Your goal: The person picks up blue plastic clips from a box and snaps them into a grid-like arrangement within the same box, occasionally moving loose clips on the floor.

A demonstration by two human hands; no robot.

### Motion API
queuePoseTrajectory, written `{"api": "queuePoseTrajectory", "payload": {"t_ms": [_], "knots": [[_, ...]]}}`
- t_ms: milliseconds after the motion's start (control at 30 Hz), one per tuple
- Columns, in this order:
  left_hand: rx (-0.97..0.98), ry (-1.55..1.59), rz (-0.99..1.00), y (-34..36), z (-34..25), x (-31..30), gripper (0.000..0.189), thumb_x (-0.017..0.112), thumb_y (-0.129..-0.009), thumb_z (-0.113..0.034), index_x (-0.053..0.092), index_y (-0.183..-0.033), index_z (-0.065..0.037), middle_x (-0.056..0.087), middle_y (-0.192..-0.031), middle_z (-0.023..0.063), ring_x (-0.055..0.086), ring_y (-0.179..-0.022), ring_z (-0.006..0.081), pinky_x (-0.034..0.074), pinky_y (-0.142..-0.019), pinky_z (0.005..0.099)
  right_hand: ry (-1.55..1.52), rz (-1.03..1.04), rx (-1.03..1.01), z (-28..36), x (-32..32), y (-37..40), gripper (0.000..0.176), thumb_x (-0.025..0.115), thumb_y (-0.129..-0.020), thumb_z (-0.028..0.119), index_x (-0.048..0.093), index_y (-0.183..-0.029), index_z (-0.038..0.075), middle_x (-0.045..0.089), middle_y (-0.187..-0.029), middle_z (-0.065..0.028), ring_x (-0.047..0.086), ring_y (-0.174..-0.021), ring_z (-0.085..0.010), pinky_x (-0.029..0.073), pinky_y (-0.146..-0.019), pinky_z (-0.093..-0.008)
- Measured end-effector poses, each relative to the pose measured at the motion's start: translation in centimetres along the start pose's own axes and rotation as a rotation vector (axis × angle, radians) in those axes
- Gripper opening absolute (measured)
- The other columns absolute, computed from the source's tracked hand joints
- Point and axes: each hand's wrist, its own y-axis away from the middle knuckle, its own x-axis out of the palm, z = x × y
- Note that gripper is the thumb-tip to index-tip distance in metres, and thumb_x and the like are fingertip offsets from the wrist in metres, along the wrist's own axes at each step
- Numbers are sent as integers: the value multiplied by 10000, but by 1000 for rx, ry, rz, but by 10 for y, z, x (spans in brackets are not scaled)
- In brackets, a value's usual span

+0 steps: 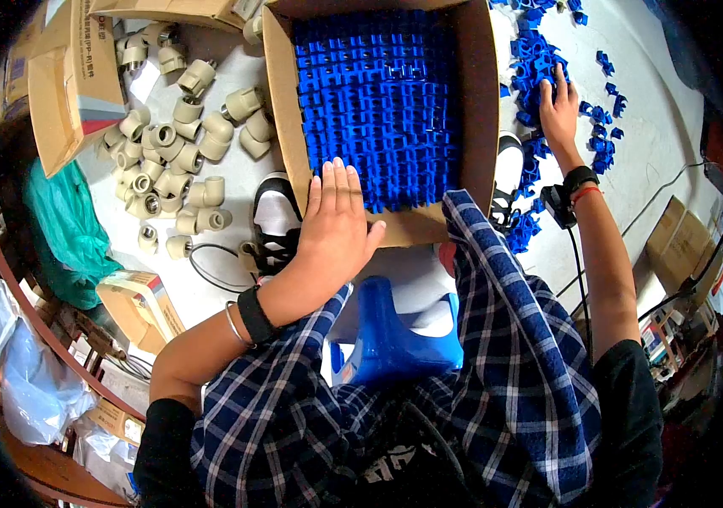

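Note:
A cardboard box (481, 102) stands between my feet, filled with rows of blue plastic clips (378, 110). My left hand (336, 220) lies flat over the box's near left corner, its fingers stretched out and fingertips on the nearest clips. Over to the right, my right hand (558, 114) rests on a heap of loose blue clips (535, 55) on the floor. Its fingers are spread, with no clip visibly gripped.
Beige pipe fittings (171, 157) lie scattered left of the box. Open cartons (74, 76) and a green bag (69, 237) are farther left. A blue stool (387, 339) is between my legs. A cable (577, 271) hangs from my right wrist.

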Motion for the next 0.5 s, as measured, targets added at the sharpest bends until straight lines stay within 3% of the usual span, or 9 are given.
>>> {"api": "queuePoseTrajectory", "payload": {"t_ms": [300, 367, 500], "knots": [[37, -111, -12, -3, -4, -18, 724, 520, -865, -420, 344, -1318, 116, 337, -1378, 297, 307, -1314, 372, 232, -1090, 457, 28, -11, -13, -3, 2, 0, 571, 413, -927, 484, 325, -1421, 212, 326, -1369, -310, 319, -1293, -422, 282, -1058, -462], [161, -17, -119, -18, -7, -21, 657, 543, -858, -387, 388, -1321, 52, 370, -1389, 224, 337, -1306, 328, 274, -1071, 440, 66, -9, 5, -3, 3, 0, 553, 376, -938, 497, 296, -1433, 263, 323, -1391, -273, 334, -1294, -401, 314, -1049, -463], [324, 64, -241, -52, -21, -24, 656, 594, -819, -331, 378, -1348, -8, 357, -1421, 141, 331, -1313, 294, 291, -1058, 434, 66, -8, -11, -3, 2, -2, 553, 378, -939, 493, 295, -1433, 262, 320, -1393, -270, 336, -1293, -397, 320, -1046, -461]]}}
